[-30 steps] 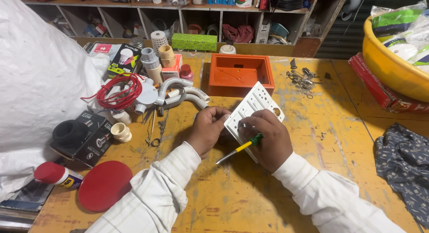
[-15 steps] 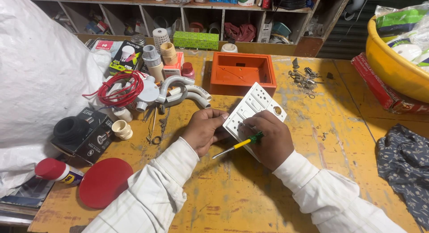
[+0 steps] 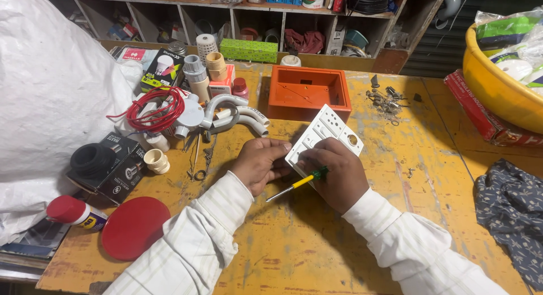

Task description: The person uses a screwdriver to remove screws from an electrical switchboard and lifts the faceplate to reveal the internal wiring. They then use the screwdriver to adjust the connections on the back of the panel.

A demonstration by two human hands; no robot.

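Now both hands' fingers pinch: left hand (image 3: 259, 166) the white switch plate (image 3: 324, 138), right hand (image 3: 334, 173) the screwdriver (image 3: 298, 183), which might slip and gouge it.

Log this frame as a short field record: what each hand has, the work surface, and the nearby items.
left hand: left hand grips the edge of the white switch plate
right hand: right hand rests on the plate, holding a screwdriver with a yellow and green handle
surface: yellow worn table
behind plate: orange box, open side up
left side: red wire coil, grey pipe bends, red disc
right side: yellow tub, dark patterned cloth
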